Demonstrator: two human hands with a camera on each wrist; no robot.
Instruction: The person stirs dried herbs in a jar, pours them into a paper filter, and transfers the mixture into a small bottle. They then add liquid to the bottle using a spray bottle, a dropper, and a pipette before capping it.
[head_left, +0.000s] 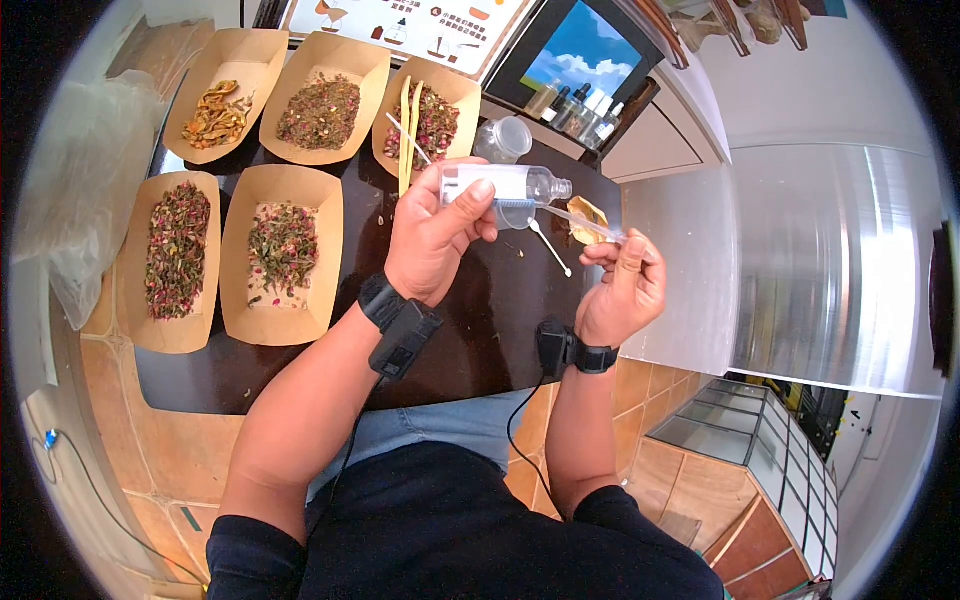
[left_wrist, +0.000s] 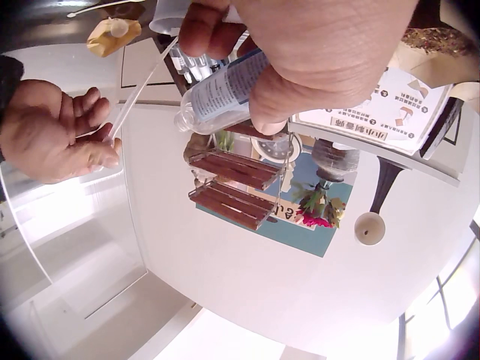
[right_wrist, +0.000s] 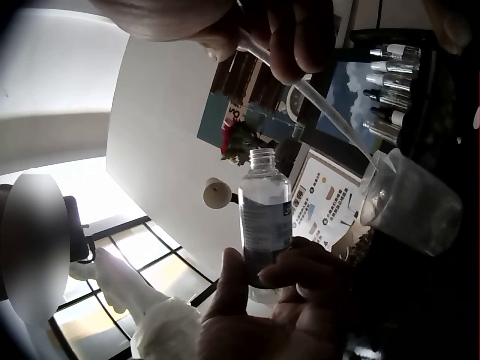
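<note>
My left hand (head_left: pixel 435 225) grips a clear labelled bottle (head_left: pixel 500 183) between thumb and fingers. The bottle's threaded neck (right_wrist: pixel 262 157) is uncapped. In my right hand (head_left: pixel 627 287) the thumb and fingertips pinch a thin translucent plastic pipette (right_wrist: pixel 330 109). Its far end reaches the mouth of a clear plastic cup (right_wrist: pixel 427 206). In the head view the cup sits just beneath the bottle, partly covered by it and by my left fingers. Near the pipette, a small white stick with rounded ends (head_left: pixel 550 248) and a crumpled tan piece (head_left: pixel 590 220) lie on the dark table (head_left: pixel 470 320).
Several brown paper trays (head_left: pixel 232 330) of dried flowers and herbs stand to the left. Pale wooden tongs (head_left: pixel 405 150) lean across one tray. A clear jar (head_left: pixel 505 140) stands behind the bottle. Small bottles (head_left: pixel 580 112) fill a rack at the back right, beside a printed sign (head_left: pixel 410 28).
</note>
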